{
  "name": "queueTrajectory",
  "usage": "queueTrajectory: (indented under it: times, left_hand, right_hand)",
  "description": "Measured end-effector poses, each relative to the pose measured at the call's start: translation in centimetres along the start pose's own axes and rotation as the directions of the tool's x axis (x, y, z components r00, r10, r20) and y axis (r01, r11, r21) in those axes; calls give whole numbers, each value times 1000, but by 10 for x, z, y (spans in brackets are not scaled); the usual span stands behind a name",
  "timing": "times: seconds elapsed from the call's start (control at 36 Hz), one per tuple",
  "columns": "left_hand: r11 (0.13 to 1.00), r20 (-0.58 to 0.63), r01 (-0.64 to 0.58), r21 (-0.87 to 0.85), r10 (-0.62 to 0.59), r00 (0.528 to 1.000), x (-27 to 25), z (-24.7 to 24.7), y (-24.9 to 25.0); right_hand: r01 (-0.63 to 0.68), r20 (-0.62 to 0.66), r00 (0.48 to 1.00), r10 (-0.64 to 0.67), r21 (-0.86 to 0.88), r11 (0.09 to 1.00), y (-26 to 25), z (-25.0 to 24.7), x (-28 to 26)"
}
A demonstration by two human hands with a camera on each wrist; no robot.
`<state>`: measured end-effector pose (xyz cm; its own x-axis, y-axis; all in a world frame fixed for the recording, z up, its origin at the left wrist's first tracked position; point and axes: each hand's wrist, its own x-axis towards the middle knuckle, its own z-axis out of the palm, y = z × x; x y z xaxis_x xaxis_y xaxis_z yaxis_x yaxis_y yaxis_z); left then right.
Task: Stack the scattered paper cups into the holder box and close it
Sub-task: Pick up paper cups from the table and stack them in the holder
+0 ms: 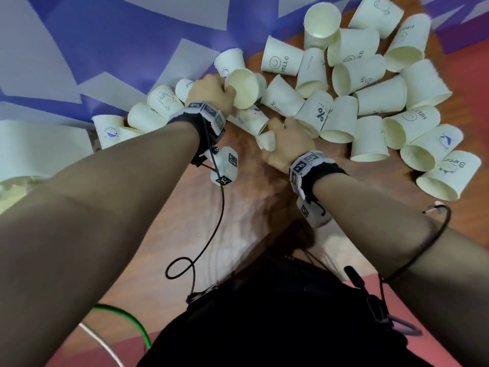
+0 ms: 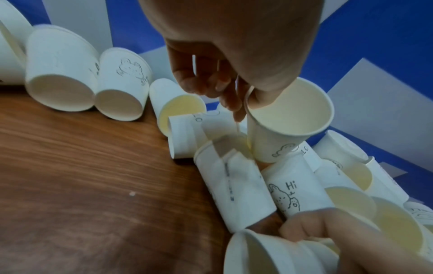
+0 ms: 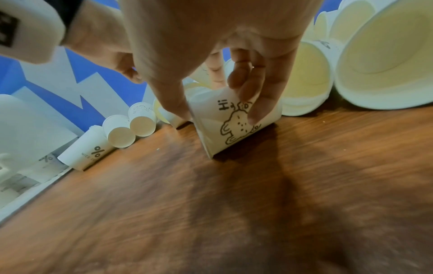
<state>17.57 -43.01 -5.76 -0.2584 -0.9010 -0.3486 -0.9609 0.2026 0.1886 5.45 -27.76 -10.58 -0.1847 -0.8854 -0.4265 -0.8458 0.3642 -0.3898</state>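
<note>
Several white paper cups point(image 1: 381, 94) lie scattered on a brown wooden table point(image 1: 238, 221). My left hand point(image 1: 229, 94) pinches the rim of one cup point(image 1: 244, 87), thumb inside it, and holds it above the pile; in the left wrist view that cup point(image 2: 288, 128) shows a small bear drawing under the left hand point(image 2: 248, 103). My right hand point(image 1: 275, 135) grips another cup point(image 1: 266, 141) low over the table. In the right wrist view that cup point(image 3: 234, 128), marked "Hi" with a bear, stands bottom down between thumb and fingers point(image 3: 254, 103) of the right hand point(image 3: 218, 113).
A blue and white patterned sheet point(image 1: 105, 49) covers the far left, with more cups point(image 1: 148, 115) along its edge. A large white box-like thing point(image 1: 39, 152) lies at the far left. Bare wood lies in front of the hands. Cables point(image 1: 211, 234) hang from both wrists.
</note>
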Motion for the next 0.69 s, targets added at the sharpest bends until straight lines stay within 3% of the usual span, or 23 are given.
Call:
queueTrajectory:
  times: [0.14,0.44,0.56,0.69]
  left_hand:
    - [999,-38,-22,31,23,999,-31,-28,-25]
    - [991,-128,123,-60,-129,983,-122,-61,-119]
    - [982,-134,142,-121,-158,978,-156,-64,-156]
    - [974,-177,146,-175,-177,968,-198,-69,-209]
  right_hand:
    - [-49,-28,998,47,-60,997,-5,-3,-17]
    - [-273,-91,957,276,46,961,-38,-31,-67]
    - [-203,-102,975,198,-38,978,-73,-36,-87]
    - [-147,-65,986,151,61,987,-141,-14,-114]
